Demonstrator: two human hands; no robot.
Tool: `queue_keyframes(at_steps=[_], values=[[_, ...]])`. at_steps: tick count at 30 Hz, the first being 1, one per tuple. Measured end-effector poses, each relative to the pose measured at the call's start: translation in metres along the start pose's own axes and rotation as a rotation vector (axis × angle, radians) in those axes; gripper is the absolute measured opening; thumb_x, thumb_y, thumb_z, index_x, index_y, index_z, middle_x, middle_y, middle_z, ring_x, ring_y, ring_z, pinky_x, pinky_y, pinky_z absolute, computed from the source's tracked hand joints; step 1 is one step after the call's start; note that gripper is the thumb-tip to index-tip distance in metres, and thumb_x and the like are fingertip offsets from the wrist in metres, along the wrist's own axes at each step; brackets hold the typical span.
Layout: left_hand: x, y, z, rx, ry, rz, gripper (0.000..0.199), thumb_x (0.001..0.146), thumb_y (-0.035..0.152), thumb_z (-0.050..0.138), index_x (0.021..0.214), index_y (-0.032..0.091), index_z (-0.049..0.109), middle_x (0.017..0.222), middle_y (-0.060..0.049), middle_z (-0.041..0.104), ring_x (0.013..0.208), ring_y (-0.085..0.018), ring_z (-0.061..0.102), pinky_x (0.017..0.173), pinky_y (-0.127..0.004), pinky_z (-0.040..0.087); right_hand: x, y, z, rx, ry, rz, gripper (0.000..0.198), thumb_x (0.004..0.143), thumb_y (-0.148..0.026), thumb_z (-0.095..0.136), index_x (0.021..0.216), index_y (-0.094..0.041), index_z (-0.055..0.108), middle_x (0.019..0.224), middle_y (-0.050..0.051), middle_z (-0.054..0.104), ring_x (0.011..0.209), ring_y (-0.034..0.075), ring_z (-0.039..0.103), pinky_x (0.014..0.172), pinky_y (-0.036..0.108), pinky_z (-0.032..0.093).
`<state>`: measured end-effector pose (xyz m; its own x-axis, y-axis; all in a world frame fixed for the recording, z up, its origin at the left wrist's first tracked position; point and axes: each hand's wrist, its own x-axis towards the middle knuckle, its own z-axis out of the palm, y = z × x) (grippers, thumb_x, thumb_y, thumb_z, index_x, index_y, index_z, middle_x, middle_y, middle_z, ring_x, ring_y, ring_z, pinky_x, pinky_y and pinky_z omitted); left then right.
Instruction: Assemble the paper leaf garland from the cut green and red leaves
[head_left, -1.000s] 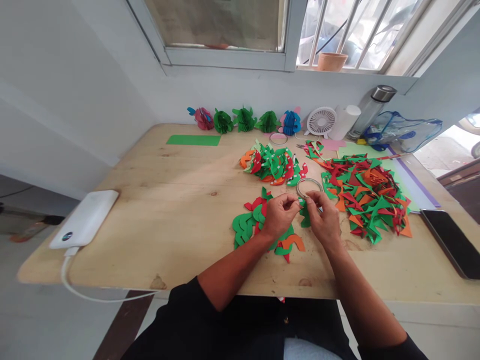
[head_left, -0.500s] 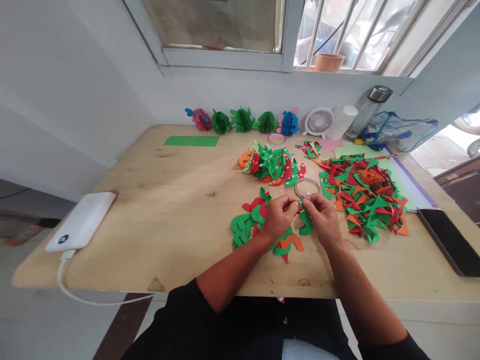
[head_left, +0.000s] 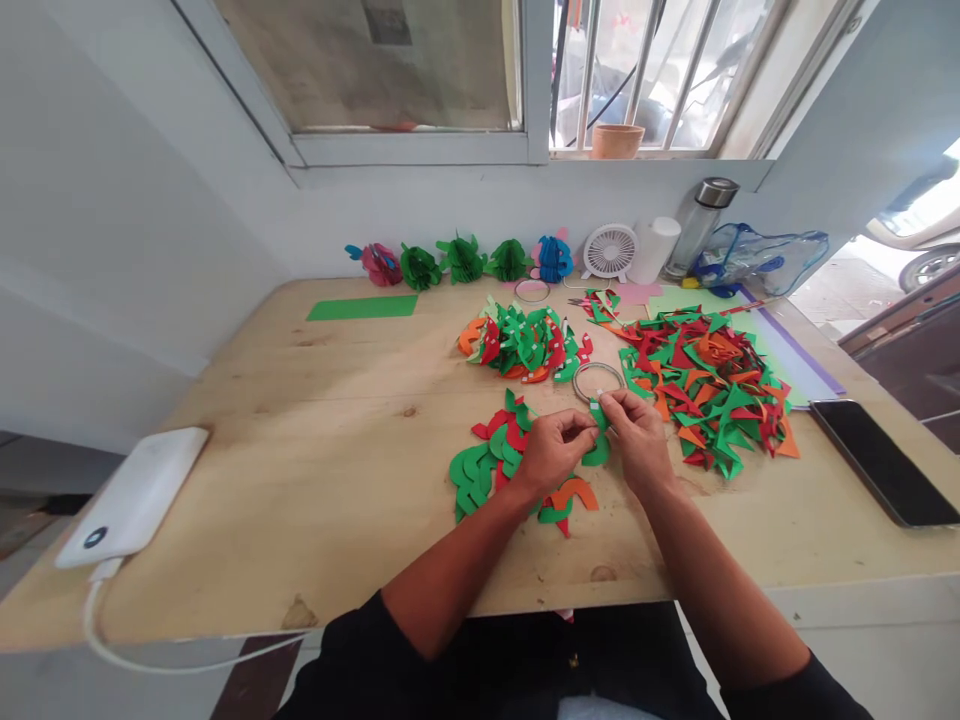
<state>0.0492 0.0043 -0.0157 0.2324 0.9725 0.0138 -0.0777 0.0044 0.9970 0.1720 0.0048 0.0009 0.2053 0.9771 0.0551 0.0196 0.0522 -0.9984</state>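
One green cutout (head_left: 597, 413) is pointing up-frame, right of centre: left hand (head_left: 555, 451) is pinching it low, right hand (head_left: 637, 431) is sitting by its top (can't tell if gripping).

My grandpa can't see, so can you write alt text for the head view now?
A person's left hand holds a green paper piece, the right hand beside it, above a wooden table. Heaps of red, green and orange paper cutouts lie nearby; paper figures line the back.
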Motion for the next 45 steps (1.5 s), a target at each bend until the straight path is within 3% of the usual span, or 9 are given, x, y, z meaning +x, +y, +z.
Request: queue_keyframes(at_steps=[4,7,14,21,27,30,34,45], values=[[0.004,0.002,-0.003,-0.083,0.149,-0.04,0.015,0.07,0.03,0.063,0.067,0.015,0.062,0.059,0.0,0.059,0.053,-0.01,0.053,0.05,-0.02,0.043,0.008,0.001,-0.01,-0.037,0.108,-0.041,0.025,0.077,-0.043,0.056,0.075,-0.018,0.061,0.069,0.002,0.061,0.065,0.014,0.055,0.062,0.028,0.045],[0.006,0.0,-0.006,-0.146,0.262,-0.067,0.017,0.069,0.032,0.065,0.068,0.015,0.061,0.058,0.001,0.057,0.052,-0.01,0.053,0.047,-0.02,0.044,0.015,0.006,-0.02,-0.22,0.169,-0.124,0.024,0.078,-0.04,0.054,0.078,-0.018,0.063,0.073,0.003,0.064,0.067,0.016,0.056,0.063,0.029,0.045],[0.009,-0.005,-0.006,-0.188,0.304,-0.11,0.017,0.068,0.032,0.065,0.069,0.017,0.059,0.058,0.002,0.056,0.05,-0.009,0.052,0.047,-0.02,0.044,0.025,0.025,-0.034,-0.775,0.053,-0.262,0.018,0.078,-0.028,0.052,0.083,-0.02,0.066,0.085,0.007,0.067,0.077,0.021,0.057,0.074,0.036,0.042],[0.009,-0.012,-0.005,-0.138,0.243,-0.077,0.018,0.07,0.034,0.062,0.07,0.017,0.057,0.058,0.003,0.052,0.051,-0.009,0.049,0.049,-0.02,0.041,0.025,0.034,-0.031,-1.085,0.112,-0.366,0.022,0.081,-0.024,0.05,0.091,-0.022,0.069,0.09,0.01,0.064,0.088,0.027,0.05,0.074,0.039,0.036],[0.0,-0.01,-0.003,0.201,0.019,0.096,0.012,0.08,0.028,0.05,0.075,0.018,0.055,0.065,0.001,0.054,0.058,-0.011,0.049,0.055,-0.022,0.04,0.025,0.036,-0.024,-1.146,0.119,-0.348,0.019,0.082,-0.026,0.052,0.088,-0.023,0.069,0.1,0.011,0.061,0.098,0.029,0.045,0.075,0.04,0.032],[-0.002,-0.008,-0.001,0.288,-0.069,0.17,0.009,0.08,0.024,0.048,0.073,0.02,0.054,0.079,-0.003,0.062,0.078,-0.017,0.058,0.07,-0.026,0.046,0.026,0.036,-0.022,-1.144,0.107,-0.349,0.018,0.082,-0.026,0.052,0.085,-0.023,0.069,0.102,0.011,0.061,0.101,0.029,0.044,0.076,0.04,0.032],[-0.001,-0.008,0.002,0.318,-0.091,0.205,0.01,0.078,0.02,0.048,0.07,0.021,0.053,0.094,-0.006,0.066,0.109,-0.023,0.055,0.089,-0.033,0.044,0.026,0.034,-0.021,-1.158,0.103,-0.33,0.018,0.083,-0.025,0.052,0.085,-0.023,0.07,0.104,0.011,0.061,0.103,0.03,0.043,0.077,0.041,0.031],[0.0,-0.008,0.002,0.457,-0.145,0.196,0.011,0.08,0.017,0.044,0.072,0.02,0.05,0.107,-0.007,0.065,0.116,-0.021,0.053,0.098,-0.036,0.041,0.026,0.031,-0.02,-1.168,0.081,-0.267,0.017,0.083,-0.024,0.052,0.085,-0.021,0.069,0.11,0.009,0.06,0.103,0.028,0.043,0.077,0.038,0.029]])
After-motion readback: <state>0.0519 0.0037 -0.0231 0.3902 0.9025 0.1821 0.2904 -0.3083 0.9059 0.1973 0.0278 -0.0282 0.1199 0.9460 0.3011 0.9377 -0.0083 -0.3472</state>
